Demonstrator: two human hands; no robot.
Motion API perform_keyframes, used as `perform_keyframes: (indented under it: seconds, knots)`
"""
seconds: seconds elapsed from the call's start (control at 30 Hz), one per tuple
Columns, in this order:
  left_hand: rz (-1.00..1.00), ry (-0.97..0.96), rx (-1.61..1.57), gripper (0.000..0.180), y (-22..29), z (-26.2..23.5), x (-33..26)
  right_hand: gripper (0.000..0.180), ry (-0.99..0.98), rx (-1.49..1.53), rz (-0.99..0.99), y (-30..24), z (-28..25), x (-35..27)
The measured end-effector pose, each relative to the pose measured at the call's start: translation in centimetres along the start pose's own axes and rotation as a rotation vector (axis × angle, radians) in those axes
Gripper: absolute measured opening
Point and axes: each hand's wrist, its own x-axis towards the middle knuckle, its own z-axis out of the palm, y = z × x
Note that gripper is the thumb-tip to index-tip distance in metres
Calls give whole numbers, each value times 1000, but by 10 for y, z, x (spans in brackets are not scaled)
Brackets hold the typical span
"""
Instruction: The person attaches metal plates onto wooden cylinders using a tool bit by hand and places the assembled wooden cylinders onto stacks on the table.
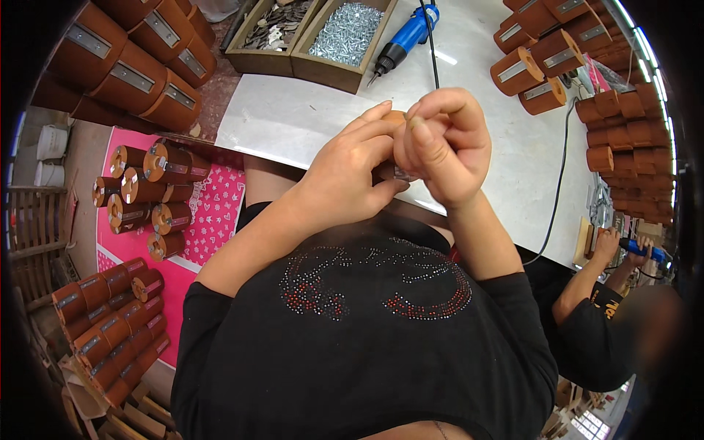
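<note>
“Grip first: what's there?”

“The left hand is curled round a brown piece, mostly hidden. The right hand overlaps it in view, raised, thumb and forefinger drawn close; whether they pinch anything, I can't tell.”

“How far along?”

“Hard to say with the piece covered. From the hands, the blue electric screwdriver lies unheld at twelve o'clock, so I'd judge some fastening is left. The brown cylinders at ten carry metal plates; those look done, or nearly.”

“And the table?”

“Pale top. At eleven, two wooden trays, one with screws, one with flat metal pieces. A black cord runs down at three.”

“The room?”

“More cylinders are stacked at two and three; others sit on a pink cloth at nine. At four, a co-worker holds a blue tool.”
</note>
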Motion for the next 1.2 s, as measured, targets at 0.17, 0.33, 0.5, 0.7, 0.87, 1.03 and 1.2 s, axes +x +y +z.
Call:
perform_keyframes:
  seconds: [0.17,0.33,0.5,0.7,0.87,1.03,1.2]
  knots:
    - [54,-141,89,17,3,-20,6,19,53,-45,-214,-24,1,2]
    - [132,-286,652,33,-3,-71,11,16,189,-107,-307,-49,-18,5]
    - [-16,-131,481,29,-9,-46,10,14,339,-125,-150,-30,-18,-7]
    - [52,103,348,26,-13,-27,-1,13,303,-105,-108,-25,-13,-3]
    - [-13,-61,323,24,-1,-30,-1,14,284,-43,-86,-17,-6,4]
    - [-67,-17,309,23,1,-27,-2,14,223,95,-97,3,6,16]
    - [-84,-10,318,22,0,-27,-2,15,164,4,-105,16,11,22]
